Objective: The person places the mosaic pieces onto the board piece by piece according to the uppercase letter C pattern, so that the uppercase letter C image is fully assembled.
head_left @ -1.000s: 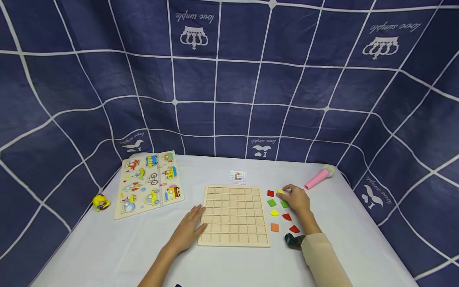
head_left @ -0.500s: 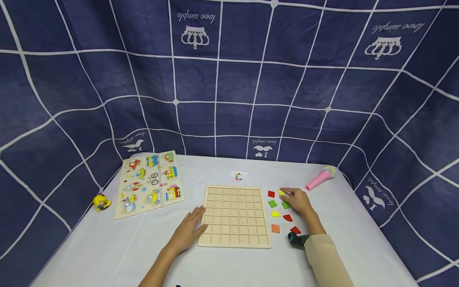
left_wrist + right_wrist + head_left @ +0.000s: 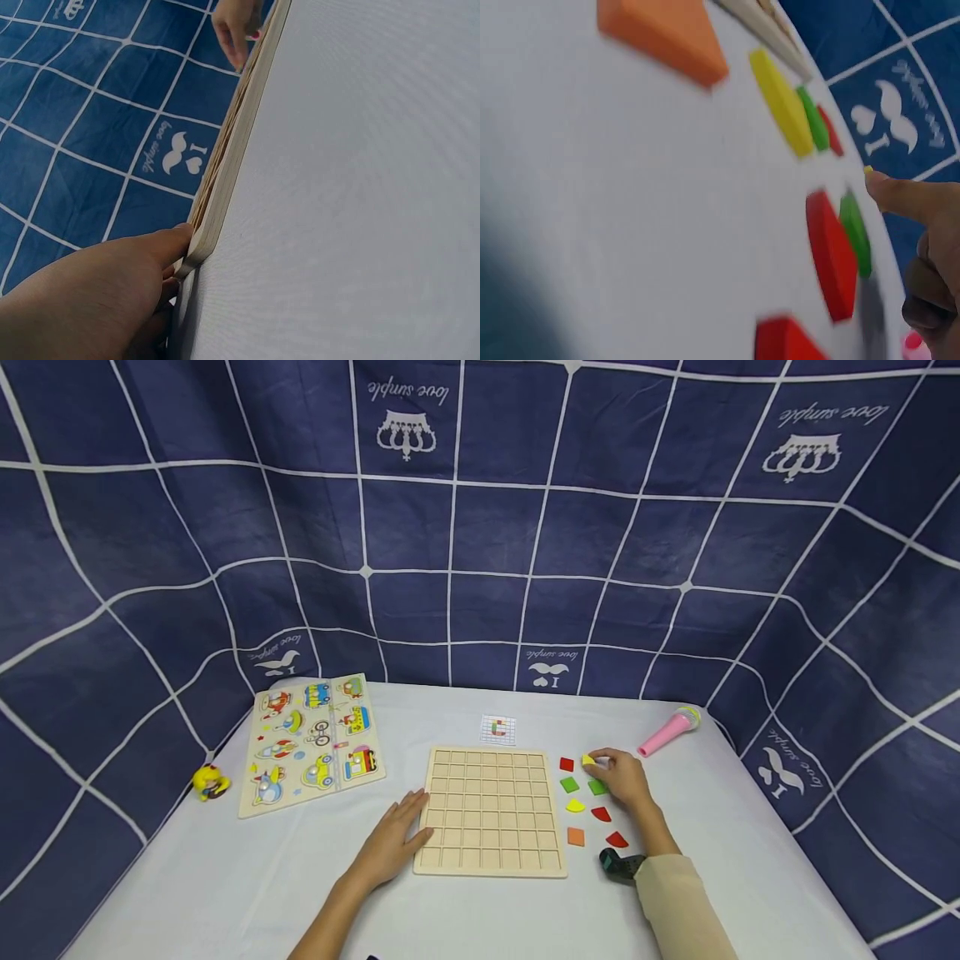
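Note:
My left hand rests against the left edge of a wooden grid board, its fingers straight and its thumb on the rim. In the left wrist view the thumb of the left hand touches the corner of the board. Beyond the board's right side, my right hand pinches a small yellow piece, its shape partly covered by the fingertips. Below that hand lies a green piece. Nearby are a red square, another green piece and a yellow quarter-circle.
Two red pieces and an orange square lie right of the board. A pattern card sits behind it. A pink toy microphone is at the back right. Left stand a picture puzzle and a yellow figure.
My right hand has shifted only slightly, its fingers staying at the yellow piece. My left hand keeps its place at the board's edge.

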`<action>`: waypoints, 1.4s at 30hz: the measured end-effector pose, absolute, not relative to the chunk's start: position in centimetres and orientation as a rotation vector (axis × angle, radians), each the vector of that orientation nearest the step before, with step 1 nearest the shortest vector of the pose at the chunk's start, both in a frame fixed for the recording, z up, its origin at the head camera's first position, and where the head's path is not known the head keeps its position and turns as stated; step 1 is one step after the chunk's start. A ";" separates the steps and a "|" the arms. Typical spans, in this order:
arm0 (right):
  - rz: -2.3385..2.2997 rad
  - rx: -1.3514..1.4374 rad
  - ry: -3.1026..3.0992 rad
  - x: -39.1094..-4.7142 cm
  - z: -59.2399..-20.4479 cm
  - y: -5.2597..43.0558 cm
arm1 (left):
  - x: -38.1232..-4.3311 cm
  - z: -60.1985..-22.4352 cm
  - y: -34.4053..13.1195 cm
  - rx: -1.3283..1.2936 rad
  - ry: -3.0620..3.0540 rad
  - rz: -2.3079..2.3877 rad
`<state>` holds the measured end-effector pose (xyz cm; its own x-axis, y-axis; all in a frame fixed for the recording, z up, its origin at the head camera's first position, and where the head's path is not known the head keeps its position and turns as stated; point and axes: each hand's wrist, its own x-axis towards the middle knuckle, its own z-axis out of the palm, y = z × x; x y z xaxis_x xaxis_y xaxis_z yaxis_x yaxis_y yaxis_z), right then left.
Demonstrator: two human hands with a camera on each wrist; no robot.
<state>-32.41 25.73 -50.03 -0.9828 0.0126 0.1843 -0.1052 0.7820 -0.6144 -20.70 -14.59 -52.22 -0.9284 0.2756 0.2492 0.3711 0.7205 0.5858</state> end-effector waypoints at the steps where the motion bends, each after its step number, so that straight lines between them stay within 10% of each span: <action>1: 0.983 0.076 -2.780 -32.3 -49.8 25.3 | -20.7 -52.2 -14.6 -0.523 -2.778 -0.992; 17: 1.029 0.291 -2.667 -31.0 -48.2 15.6 | -20.8 -52.3 -14.6 -0.533 -2.774 -1.002; 42: 1.154 0.380 -2.862 -30.8 -49.4 19.3 | -20.9 -52.0 -14.9 -0.512 -2.808 -1.040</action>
